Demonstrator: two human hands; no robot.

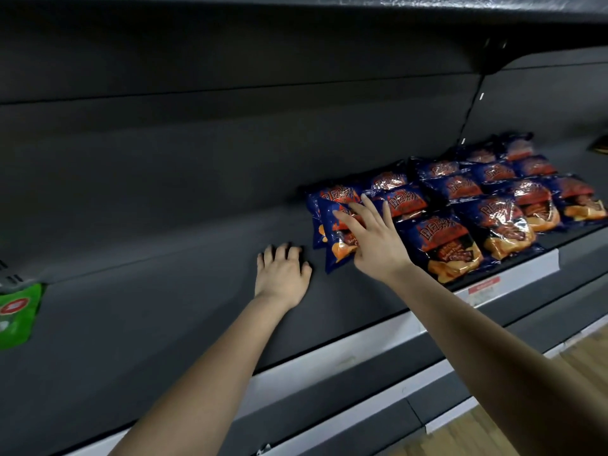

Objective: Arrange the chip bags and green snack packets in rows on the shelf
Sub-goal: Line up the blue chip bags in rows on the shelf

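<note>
The chip bags (460,205) were dark blue, glossy packets with red lettering and orange chips pictured on the lower half. They lay flat in rows on the right part of the dark shelf (164,291), overlapping front to back, the rows running from the front edge to the back wall. At the left end of the group, the leftmost bag (340,246) lay slanted over another bag (332,195) behind it, out of line with the tidier rows to its right. A single green snack packet (18,314) with a red and white label was at the far left edge of view, well apart from the chips.

The right hand (378,245) was laid over the leftmost bag, its grip wide, with fingers (370,205) straight and spread across the bag's top face and onto the neighbouring packet. Whether the thumb was hooked under the bag's edge could not be told. The left hand (283,274) rested palm down on bare shelf just left of that bag, not touching it, its grip holding nothing, the fingertips slightly bent against the surface.

A white price rail (329,357) ran along the shelf's front, carrying a red label (483,286) below the chips. Wooden floor (585,357) showed at lower right.
</note>
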